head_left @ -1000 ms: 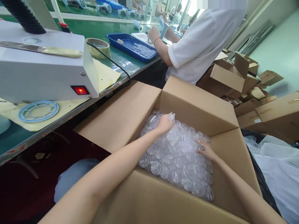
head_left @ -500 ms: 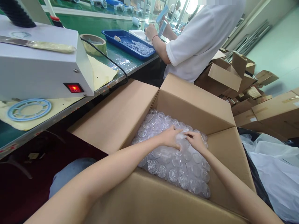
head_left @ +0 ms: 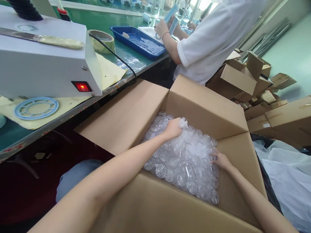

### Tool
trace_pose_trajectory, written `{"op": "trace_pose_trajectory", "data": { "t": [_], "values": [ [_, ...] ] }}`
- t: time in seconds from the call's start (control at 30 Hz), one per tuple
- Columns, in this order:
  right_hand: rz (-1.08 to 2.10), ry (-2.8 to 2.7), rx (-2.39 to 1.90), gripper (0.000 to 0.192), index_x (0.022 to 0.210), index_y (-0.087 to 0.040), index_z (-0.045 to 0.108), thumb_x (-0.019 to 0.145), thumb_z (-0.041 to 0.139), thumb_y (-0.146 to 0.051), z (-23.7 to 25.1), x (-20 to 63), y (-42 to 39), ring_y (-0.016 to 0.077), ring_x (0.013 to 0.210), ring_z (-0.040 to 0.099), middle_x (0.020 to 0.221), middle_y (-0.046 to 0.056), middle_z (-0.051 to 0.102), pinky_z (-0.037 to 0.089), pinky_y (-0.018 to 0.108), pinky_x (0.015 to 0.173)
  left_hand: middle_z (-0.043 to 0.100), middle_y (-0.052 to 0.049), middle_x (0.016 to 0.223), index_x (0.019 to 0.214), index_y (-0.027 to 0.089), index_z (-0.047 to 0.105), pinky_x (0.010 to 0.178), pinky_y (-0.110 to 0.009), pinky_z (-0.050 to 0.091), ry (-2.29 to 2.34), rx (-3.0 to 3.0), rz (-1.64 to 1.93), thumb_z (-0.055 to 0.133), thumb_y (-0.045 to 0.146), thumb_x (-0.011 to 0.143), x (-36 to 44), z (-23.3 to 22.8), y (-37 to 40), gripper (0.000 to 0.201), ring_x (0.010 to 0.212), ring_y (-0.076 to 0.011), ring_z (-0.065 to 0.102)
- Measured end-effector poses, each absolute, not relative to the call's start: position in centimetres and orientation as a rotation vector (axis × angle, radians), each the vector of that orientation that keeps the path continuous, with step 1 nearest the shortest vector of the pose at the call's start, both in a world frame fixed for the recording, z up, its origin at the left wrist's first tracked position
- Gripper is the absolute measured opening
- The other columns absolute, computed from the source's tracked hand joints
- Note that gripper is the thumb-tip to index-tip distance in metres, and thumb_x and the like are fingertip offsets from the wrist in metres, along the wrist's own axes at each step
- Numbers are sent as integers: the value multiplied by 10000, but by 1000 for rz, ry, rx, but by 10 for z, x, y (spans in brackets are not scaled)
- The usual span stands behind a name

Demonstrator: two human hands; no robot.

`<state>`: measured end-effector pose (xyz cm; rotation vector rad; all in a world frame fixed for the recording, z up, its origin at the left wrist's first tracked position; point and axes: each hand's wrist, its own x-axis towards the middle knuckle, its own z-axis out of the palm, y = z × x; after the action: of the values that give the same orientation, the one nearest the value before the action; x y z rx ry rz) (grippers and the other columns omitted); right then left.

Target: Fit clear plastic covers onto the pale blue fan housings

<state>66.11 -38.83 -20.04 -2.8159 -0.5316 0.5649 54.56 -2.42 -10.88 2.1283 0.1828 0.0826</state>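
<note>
A large open cardboard box [head_left: 201, 106] stands in front of me, filled with several clear round plastic parts [head_left: 179, 168] inside a thin clear plastic bag [head_left: 191, 145]. My left hand [head_left: 173, 128] grips a bunched piece of that bag near the box's far left side. My right hand [head_left: 221, 160] presses flat on the bag at the box's right wall, fingers spread.
A white machine [head_left: 46, 64] with a lit red switch [head_left: 82, 86] sits on the green bench at left, beside a blue ring part [head_left: 36, 107] and a tape roll [head_left: 102, 40]. A co-worker in white [head_left: 213, 35] works by a blue tray [head_left: 138, 45]. Cardboard boxes [head_left: 267, 97] pile up at right.
Both hands met at the box's middle half a second ago. Now the left hand has pulled the bunched bag up and back, and the right hand has slid to the right wall.
</note>
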Motion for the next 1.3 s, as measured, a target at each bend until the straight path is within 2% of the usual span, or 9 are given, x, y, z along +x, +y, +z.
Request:
{"op": "trace_pose_trajectory", "data": {
  "t": [0.33,0.5,0.57,0.67,0.77,0.97,1.07,1.17,1.3],
  "values": [
    [409,-562,-2820,183,1020,-159,638,941,571,-310,-184,667,-366,173,877,636,1033,54,653,541,358,789,660,-69,1020,1005,123,625,869,-405,509,16,2213,-21,574,307,898,539,-105,-24,219,955,-193,627],
    [355,-811,-2561,208,888,-148,657,918,599,-346,-156,638,-306,167,833,642,899,35,677,529,376,811,670,-104,1151,1202,145,580,876,-335,486,-135,2189,-73,802,303,613,527,-107,-40,649,1044,-265,622],
    [358,-881,-2439,222,913,-154,664,898,617,-370,-146,623,-280,176,843,650,904,43,689,528,380,817,710,-45,1063,1115,193,644,826,-291,490,-203,2171,-97,819,302,567,523,-108,-47,586,978,-245,646],
    [335,-862,-2322,309,1128,-205,609,934,518,-427,-143,608,-260,180,871,666,1076,68,680,544,341,779,716,-10,790,802,173,697,723,-265,485,-172,2178,-79,682,307,746,521,-107,-49,146,781,-184,653],
    [314,-763,-2335,384,1241,-215,528,945,445,-444,-157,595,-275,173,795,675,1218,108,620,559,333,691,689,-41,843,814,131,661,793,-323,491,7,2225,29,569,254,867,526,-101,-38,162,833,-172,633],
    [503,-777,-2484,492,1183,-186,616,731,772,-299,-207,555,-338,128,662,626,1275,140,582,566,361,696,638,-68,1045,1016,127,615,882,-411,499,201,2286,96,544,301,918,542,-101,-17,212,989,-200,608],
    [552,-817,-2490,384,1166,-188,628,802,724,-261,-222,551,-343,128,699,631,1291,131,572,567,376,753,635,-74,1047,1118,136,582,837,-392,524,100,2317,-25,558,297,912,534,-109,-23,262,945,-192,622],
    [544,-859,-2457,235,1104,-165,635,898,630,-280,-228,563,-336,183,885,648,1183,96,625,546,413,838,638,-74,1054,1131,145,585,802,-377,544,-67,2360,-230,562,317,911,517,-117,-45,279,900,-178,633],
    [491,-893,-2424,206,1063,-153,631,935,582,-307,-229,583,-327,201,956,633,1075,67,649,531,423,859,601,-94,1174,1171,156,572,843,-395,540,-207,2426,-406,554,327,916,511,-128,-88,307,997,-204,616]
  ]
}}
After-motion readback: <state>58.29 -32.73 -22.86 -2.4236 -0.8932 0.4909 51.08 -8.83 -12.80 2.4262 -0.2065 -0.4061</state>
